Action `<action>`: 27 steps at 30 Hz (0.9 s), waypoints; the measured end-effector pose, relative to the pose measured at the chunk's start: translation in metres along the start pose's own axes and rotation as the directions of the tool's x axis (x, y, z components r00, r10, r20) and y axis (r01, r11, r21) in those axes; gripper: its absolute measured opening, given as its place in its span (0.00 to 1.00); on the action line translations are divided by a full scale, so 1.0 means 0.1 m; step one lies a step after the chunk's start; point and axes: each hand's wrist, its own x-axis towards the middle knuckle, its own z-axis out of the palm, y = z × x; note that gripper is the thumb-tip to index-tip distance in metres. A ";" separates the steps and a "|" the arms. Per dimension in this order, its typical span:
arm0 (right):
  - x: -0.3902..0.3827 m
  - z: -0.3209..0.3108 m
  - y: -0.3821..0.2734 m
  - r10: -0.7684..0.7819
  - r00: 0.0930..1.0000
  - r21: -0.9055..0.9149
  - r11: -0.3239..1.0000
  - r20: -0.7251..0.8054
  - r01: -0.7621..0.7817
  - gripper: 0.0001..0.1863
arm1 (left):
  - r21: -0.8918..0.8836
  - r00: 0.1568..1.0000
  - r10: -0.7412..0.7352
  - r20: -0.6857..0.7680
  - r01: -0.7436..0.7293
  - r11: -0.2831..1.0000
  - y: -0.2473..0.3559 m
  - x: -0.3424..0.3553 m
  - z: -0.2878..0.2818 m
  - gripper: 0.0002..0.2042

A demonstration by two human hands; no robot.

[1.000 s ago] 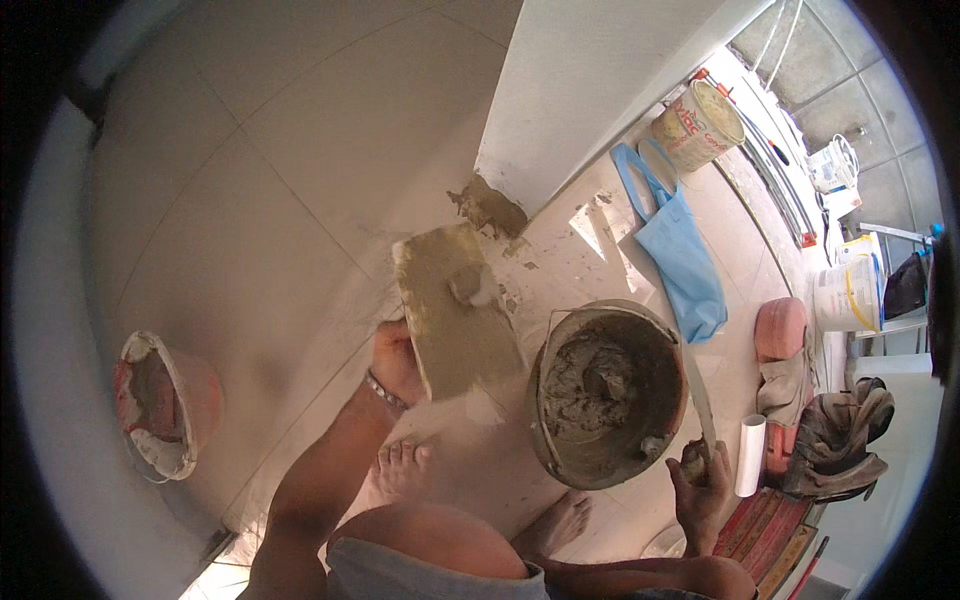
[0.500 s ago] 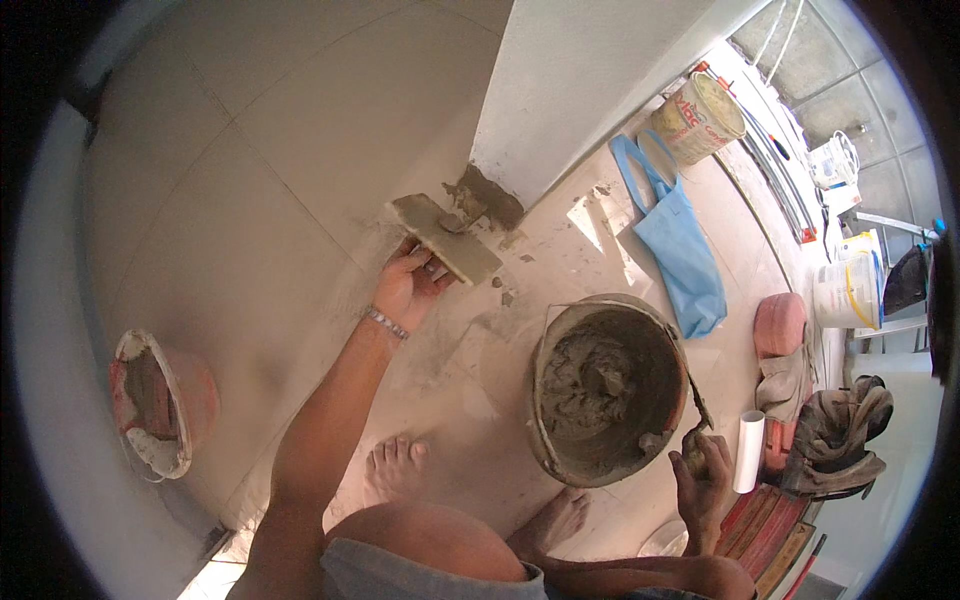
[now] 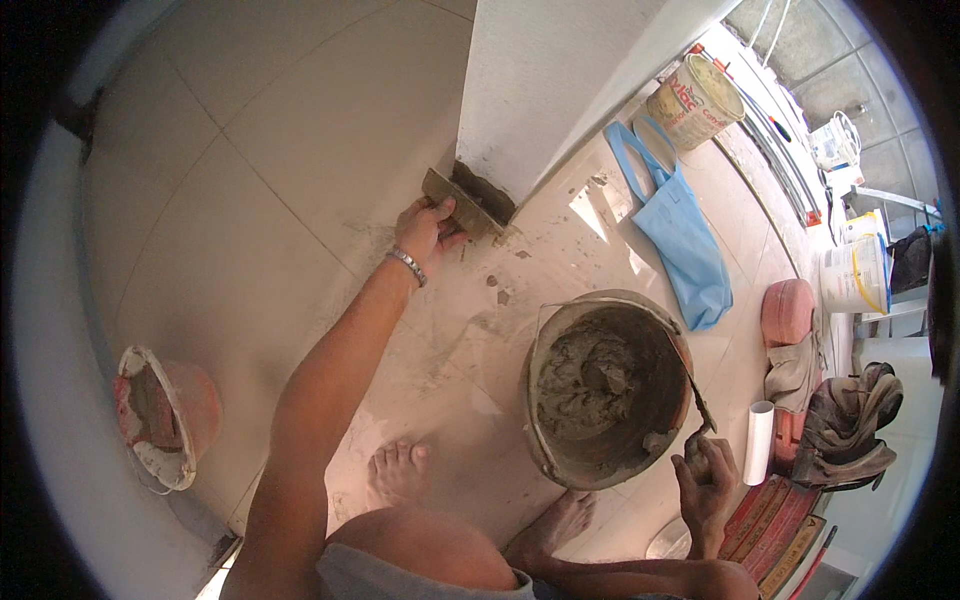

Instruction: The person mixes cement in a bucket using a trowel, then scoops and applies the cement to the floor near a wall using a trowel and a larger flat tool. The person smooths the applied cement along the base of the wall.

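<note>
"Fingers (image 3: pixel 718 458) of the right hand (image 3: pixel 706 500): closed or loose?"

"Closed, wrapped round the grip of a trowel (image 3: pixel 704 402). Its thin blade points up beside the rim of the big bucket (image 3: pixel 655 365); whether the two touch, I can't tell."

"And that bucket?"

"It's on the tiled floor (image 3: pixel 270 260), by the person's bare feet (image 3: pixel 397 472). Grey mortar (image 3: pixel 590 385) lies lumpy inside, with smears up the wall."

"What about the other hand?"

"Farther out. The left hand (image 3: pixel 428 235) grips a flat board (image 3: pixel 480 216), thumb and fingers clamped on its near side. The board is tilted up alongside a dark patch (image 3: pixel 483 190) at the bottom corner of the white pillar (image 3: pixel 560 100). I can't make out how firmly they meet."

"Anything off to the sides?"

"A red bucket (image 3: pixel 202 410) with a crusted rim, near the floor's left edge. Toward the right edge, a white tube (image 3: pixel 760 443) is just beside a dark bundle (image 3: pixel 850 425). Past the big bucket lies a light blue bag (image 3: pixel 683 255)."

"And farthest?"

"A cream tub (image 3: pixel 695 105) next to the bag's handles, and white pails (image 3: pixel 853 275) by the floor's far right edge."
</note>
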 end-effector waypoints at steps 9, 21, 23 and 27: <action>0.06 0.00 -0.05 -0.050 0.999 -0.015 0.999 -0.012 0.050 0.21 | 0.018 1.000 -0.012 -0.001 0.012 1.000 0.21 0.07 0.19 0.12; 0.00 -0.08 0.05 0.009 0.999 0.026 1.000 0.032 -0.010 0.16 | -0.155 0.965 0.205 0.161 -0.180 0.971 0.66 -0.81 -0.54 0.14; 0.01 -0.12 0.07 0.066 0.992 0.035 0.997 0.107 -0.070 0.16 | -0.202 0.981 0.149 0.126 -0.121 0.972 0.52 -0.90 -0.63 0.18; 0.21 -0.24 -0.19 0.077 0.943 -0.013 0.997 0.324 -0.077 0.14 | -0.344 0.992 0.066 0.104 -0.026 0.938 0.25 -1.05 -0.84 0.24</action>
